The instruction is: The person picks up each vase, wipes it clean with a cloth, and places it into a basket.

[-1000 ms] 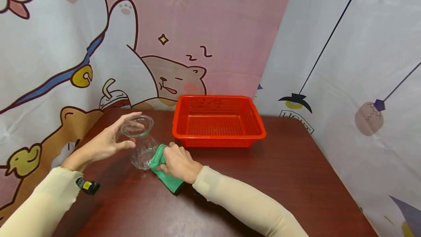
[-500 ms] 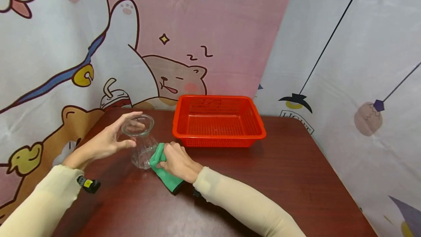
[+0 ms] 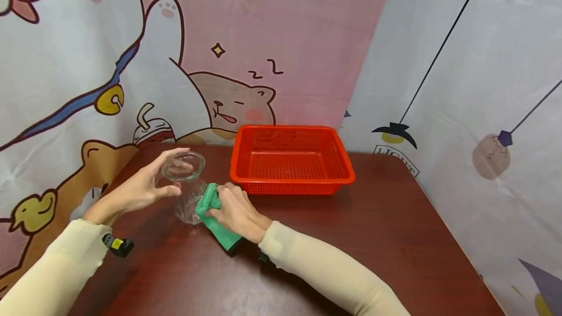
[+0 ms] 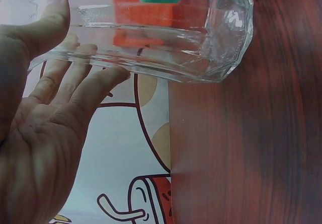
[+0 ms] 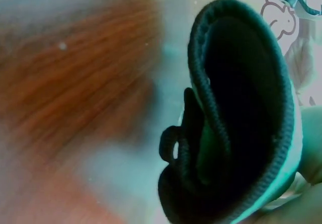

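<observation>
A clear glass vase (image 3: pixel 188 204) with a flared round rim and a faceted lower body is tilted over the left side of the table. My left hand (image 3: pixel 139 188) grips it near the rim, thumb on the near side and fingers behind. In the left wrist view the thumb and fingers of that hand (image 4: pixel 55 108) curve about the glass. My right hand (image 3: pixel 240 213) pinches a folded green cloth (image 3: pixel 225 236) against the vase's lower right side. Up close in the right wrist view, the cloth's dark stitched edge (image 5: pixel 284 128) hangs in a loop, and most of the hand is hidden.
A red perforated plastic basket (image 3: pixel 293 188) stands at the back middle of the dark reddish wood table (image 3: pixel 373 238). Behind it and on both sides hangs a cartoon-printed cloth backdrop (image 3: pixel 307 52). Each wrist carries a small dark strap.
My right hand and the green cloth have shifted slightly up and left along the vase's side. The left hand and the vase stay almost still.
</observation>
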Demonstrator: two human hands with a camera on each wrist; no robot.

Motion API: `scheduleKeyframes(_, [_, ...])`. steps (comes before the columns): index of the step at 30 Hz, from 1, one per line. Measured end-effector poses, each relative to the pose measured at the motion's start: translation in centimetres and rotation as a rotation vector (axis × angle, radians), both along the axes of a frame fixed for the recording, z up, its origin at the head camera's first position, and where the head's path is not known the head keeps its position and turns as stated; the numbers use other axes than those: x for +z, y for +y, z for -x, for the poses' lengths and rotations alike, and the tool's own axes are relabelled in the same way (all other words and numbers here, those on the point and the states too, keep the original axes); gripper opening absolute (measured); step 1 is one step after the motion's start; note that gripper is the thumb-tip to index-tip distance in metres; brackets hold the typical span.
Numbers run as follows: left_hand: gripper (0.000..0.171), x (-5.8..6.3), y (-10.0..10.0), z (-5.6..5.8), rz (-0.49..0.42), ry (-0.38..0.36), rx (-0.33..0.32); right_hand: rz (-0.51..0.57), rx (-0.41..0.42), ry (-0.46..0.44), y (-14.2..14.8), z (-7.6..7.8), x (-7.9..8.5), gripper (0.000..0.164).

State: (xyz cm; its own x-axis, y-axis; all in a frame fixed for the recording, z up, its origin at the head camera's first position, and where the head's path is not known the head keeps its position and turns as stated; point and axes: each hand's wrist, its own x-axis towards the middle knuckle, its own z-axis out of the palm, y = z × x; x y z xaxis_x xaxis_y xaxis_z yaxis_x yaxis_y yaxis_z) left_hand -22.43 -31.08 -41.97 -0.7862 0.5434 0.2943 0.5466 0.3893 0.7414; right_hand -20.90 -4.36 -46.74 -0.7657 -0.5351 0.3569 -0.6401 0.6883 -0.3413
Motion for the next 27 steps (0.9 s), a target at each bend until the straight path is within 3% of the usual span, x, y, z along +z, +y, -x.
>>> scheduleKeyframes(6, [0.092, 0.3, 0.1, -0.2, 0.005, -0.010, 0.002, 0.057, -0.015, 0.034, -0.3, 0.1, 0.9, 0.039])
scheduleKeyframes(11, [0.090, 1.2, 0.7, -0.9, -0.017, -0.027, -0.007, 0.154, 0.004, 0.067, -0.4, 0.3, 1.8, 0.034])
scheduleKeyframes(16, [0.088, 2.0, 1.0, -1.6, -0.004, -0.005, 0.004, 0.274, 0.031, 0.087, -0.6, 0.3, 2.5, 0.041])
scheduleKeyframes(27, [0.092, 0.4, 0.2, -0.6, 0.038, 0.000, 0.043, 0.541, 0.051, 0.103, -0.4, 0.1, 3.7, 0.063])
